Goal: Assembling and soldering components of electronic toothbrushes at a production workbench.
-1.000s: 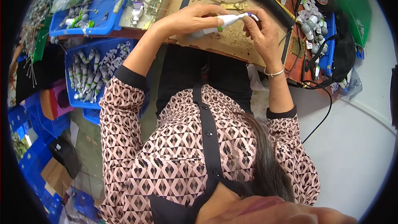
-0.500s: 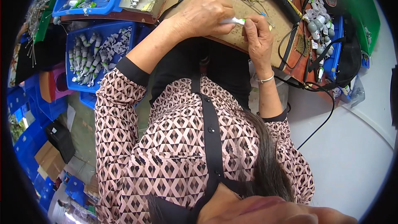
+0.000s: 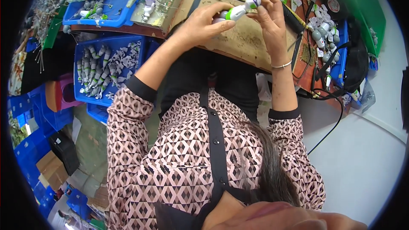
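Over the work board [image 3: 247,38], both hands hold one small white plastic toy part [image 3: 235,13], which looks like a jointed toy limb. It has green bands, a purple ring at its upper right end and a grey lower end. My left hand [image 3: 200,25] grips the grey end between thumb and fingers. At the purple-ringed end, my right hand [image 3: 271,19] pinches with thumb and fingertips; its exact contact is partly hidden. The part tilts up to the right. Just behind my right hand lies a black-handled tool [image 3: 294,20].
Left of me, a blue bin [image 3: 106,99] holds several white-green limbs and small white pieces. A blue tray [image 3: 94,22] and a metal box [image 3: 164,17] stand at the back left. Right, more grey-white parts [image 3: 324,30] lie by a black cable [image 3: 326,138] and green bin [image 3: 375,12].
Both hands have risen slightly and turned the toy part, so more of it shows. The left hand has opened its grip somewhat; a purple-ringed end is now visible near the right fingers.
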`<action>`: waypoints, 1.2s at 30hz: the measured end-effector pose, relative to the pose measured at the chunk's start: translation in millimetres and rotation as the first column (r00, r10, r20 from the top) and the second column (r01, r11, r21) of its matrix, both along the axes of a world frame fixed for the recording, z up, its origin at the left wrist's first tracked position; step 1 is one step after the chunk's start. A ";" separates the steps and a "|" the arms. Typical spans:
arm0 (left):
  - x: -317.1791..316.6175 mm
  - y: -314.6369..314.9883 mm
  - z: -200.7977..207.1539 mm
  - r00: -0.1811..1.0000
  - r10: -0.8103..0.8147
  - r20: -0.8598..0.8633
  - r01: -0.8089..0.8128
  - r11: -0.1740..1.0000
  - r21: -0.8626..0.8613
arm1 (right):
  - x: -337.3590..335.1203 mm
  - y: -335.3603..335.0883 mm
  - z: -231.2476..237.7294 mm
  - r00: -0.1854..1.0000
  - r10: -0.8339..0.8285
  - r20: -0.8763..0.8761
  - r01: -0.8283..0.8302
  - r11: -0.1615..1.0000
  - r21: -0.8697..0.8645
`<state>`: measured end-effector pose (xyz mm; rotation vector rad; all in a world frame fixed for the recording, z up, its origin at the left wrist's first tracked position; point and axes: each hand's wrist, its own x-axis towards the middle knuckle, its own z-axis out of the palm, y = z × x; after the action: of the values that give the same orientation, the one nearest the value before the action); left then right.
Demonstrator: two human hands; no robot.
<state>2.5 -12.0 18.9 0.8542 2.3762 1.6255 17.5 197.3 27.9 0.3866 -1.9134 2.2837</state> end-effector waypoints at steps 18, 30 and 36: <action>17.7 -5.2 26.3 0.908 0.411 -0.082 -0.370 0.877 0.306 | 28.8 -96.9 -22.0 0.665 0.491 0.563 -0.007 0.758 -0.652; 30.4 -56.3 12.4 0.969 0.049 0.240 -0.215 0.640 0.737 | 20.2 -96.0 -13.4 0.695 0.495 0.521 -0.215 0.835 -0.507; 42.2 -65.6 4.6 0.965 0.065 0.253 -0.234 0.644 0.729 | -4.5 -96.2 -27.6 0.747 0.373 0.551 -0.209 0.918 -0.337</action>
<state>44.7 -77.6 23.5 0.5203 1.6029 2.6963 13.0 101.1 0.3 -0.1203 -1.8446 3.1248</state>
